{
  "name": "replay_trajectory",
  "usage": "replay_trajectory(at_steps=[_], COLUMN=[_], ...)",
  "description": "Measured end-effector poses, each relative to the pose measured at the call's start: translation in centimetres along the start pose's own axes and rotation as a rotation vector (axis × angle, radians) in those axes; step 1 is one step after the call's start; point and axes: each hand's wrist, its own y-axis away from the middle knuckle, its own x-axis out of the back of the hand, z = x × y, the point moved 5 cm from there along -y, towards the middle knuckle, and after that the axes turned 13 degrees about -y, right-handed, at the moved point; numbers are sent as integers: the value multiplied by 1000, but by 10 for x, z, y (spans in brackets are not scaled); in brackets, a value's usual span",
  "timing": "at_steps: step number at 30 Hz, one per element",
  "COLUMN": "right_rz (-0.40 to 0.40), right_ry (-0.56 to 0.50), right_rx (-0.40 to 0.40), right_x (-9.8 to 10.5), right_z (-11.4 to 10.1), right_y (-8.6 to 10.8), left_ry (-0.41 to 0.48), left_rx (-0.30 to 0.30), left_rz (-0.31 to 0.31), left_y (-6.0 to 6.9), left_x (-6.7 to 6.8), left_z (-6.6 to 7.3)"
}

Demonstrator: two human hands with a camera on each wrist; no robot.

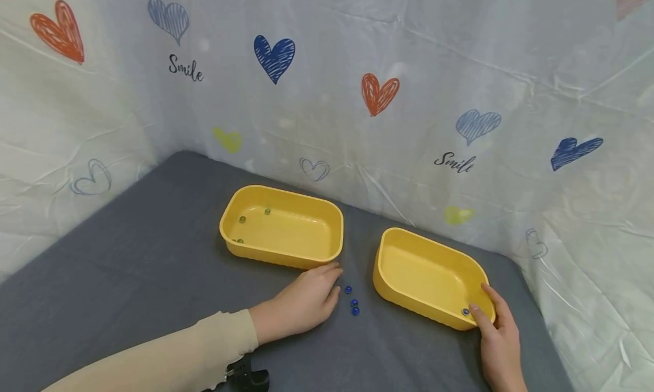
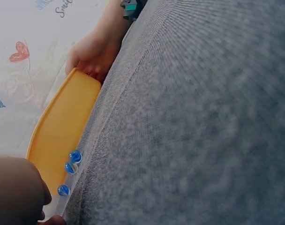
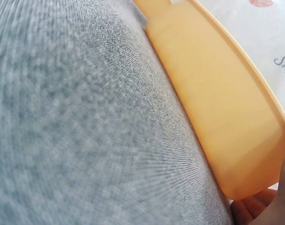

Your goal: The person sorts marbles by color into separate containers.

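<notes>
My left hand (image 1: 301,301) lies low by the front right corner of the left yellow tray (image 1: 281,256), thumb and fingers apart. I see nothing between them. Just right of its fingertips, three blue glass marbles (image 1: 355,303) lie on the cloth; the left wrist view also shows these marbles (image 2: 71,168). My right hand (image 1: 501,338) grips the near right corner of the right yellow tray (image 1: 424,311), thumb at the rim. Inside that tray, close to the thumb, is one blue marble (image 1: 465,312). In the right wrist view, the tray's wall (image 3: 227,108) runs up to the fingers.
Several greenish marbles (image 1: 242,219) sit toward the left end of the left tray. Dark grey cloth (image 1: 128,278) covers the table. Behind it hangs a white curtain (image 1: 327,137) printed with hearts. A black strap device (image 1: 247,376) is on the left wrist.
</notes>
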Motion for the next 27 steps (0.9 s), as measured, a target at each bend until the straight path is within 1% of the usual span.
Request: replay_trajectory(at_steps=[3, 5, 6, 9, 11, 16, 20, 27], right_rz=[0, -3, -5, -9, -11, -7, -6, -10], right_ry=[1, 0, 0, -2, -4, -3, 7, 4], right_rx=[3, -4, -9, -27, -28, -26, -28, -34], right_x=[1, 1, 0, -1, -1, -1, -1, -1], right_z=[0, -1, 0, 0, 0, -1, -1, -1], right_y=[1, 1, 0, 0, 0, 0, 0, 0], left_ry=[-17, -34, -38, -36, -40, -89, -135, -170], left_rx=[-36, -40, -36, -7, -4, -37, -63, -77], left_rz=[44, 52, 49, 26, 27, 44, 43, 30], left_y=[0, 0, 0, 1, 1, 2, 4, 5], left_x=[-2, -2, -2, 5, 5, 7, 9, 9], left_z=[-2, -2, -2, 3, 3, 4, 6, 7])
